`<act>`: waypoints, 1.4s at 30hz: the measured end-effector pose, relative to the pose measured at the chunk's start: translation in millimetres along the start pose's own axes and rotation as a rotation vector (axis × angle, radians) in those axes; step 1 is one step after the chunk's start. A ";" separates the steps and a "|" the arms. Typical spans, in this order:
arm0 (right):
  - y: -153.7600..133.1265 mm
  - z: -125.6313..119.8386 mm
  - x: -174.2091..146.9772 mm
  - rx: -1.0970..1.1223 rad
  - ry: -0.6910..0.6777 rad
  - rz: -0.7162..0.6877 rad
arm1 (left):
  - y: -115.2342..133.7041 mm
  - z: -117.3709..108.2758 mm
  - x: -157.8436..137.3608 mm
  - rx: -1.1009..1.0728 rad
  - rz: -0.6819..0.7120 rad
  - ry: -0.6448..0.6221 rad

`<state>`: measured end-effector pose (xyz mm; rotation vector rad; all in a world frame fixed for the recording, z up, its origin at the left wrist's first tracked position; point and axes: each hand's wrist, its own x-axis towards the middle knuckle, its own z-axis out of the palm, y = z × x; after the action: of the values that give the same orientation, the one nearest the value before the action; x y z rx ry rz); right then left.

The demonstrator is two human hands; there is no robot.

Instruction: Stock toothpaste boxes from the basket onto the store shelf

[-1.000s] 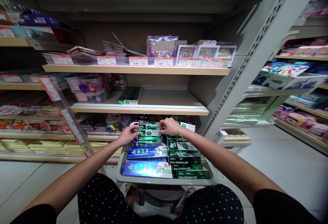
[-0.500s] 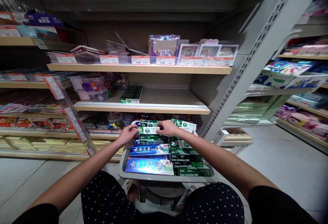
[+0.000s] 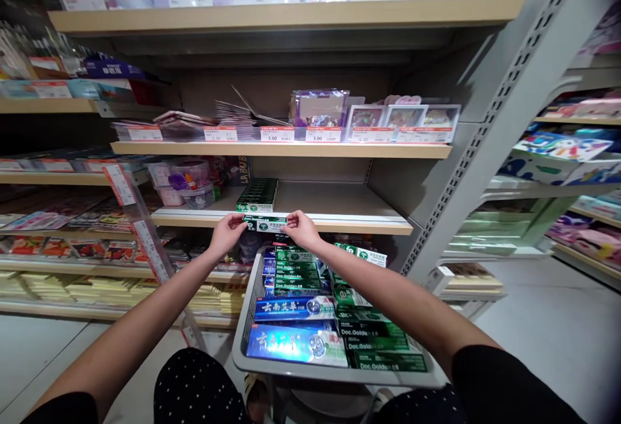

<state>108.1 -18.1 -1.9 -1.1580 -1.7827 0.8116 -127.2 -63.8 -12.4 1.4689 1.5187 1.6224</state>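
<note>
Between my two hands hangs a green and white toothpaste box [image 3: 264, 224], held level by its ends. My left hand [image 3: 227, 235] pinches the left end, and my right hand [image 3: 301, 228] pinches the right end. The box is in front of the shelf's edge [image 3: 349, 223], just below a row of matching toothpaste boxes [image 3: 258, 196] standing on that shelf. Beneath my hands, a grey tray [image 3: 245, 320] carries blue toothpaste boxes [image 3: 294, 307] on the left and more green boxes [image 3: 371, 330] on the right.
Clear tubs [image 3: 190, 181] stand left of the row on the shelf. A shelf above [image 3: 281, 149] bears price tags, card packs and small framed items. A slotted metal upright [image 3: 436, 217] rises on the right. The tray sits on a stool-like stand before my knees.
Both hands have lifted the toothpaste box from the tray, up and slightly forward to the shelf's front edge. The view has tilted up, showing more of the top shelf.
</note>
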 end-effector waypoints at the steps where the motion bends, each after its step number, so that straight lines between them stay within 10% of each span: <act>1: -5.2 7.2 9.0 0.006 0.027 0.003 | 1.3 -2.9 9.4 0.012 0.014 0.026; 10: -17.2 53.7 47.6 -0.042 0.094 0.080 | -27.7 -18.5 46.2 0.143 0.012 0.128; 42: -0.8 53.9 78.7 -0.109 0.137 0.072 | -35.9 -10.2 84.0 0.234 -0.012 0.148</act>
<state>42.1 50.7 -1.3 -1.3238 -1.6978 0.6664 -174.0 15.3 -11.9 1.4817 1.8504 1.6220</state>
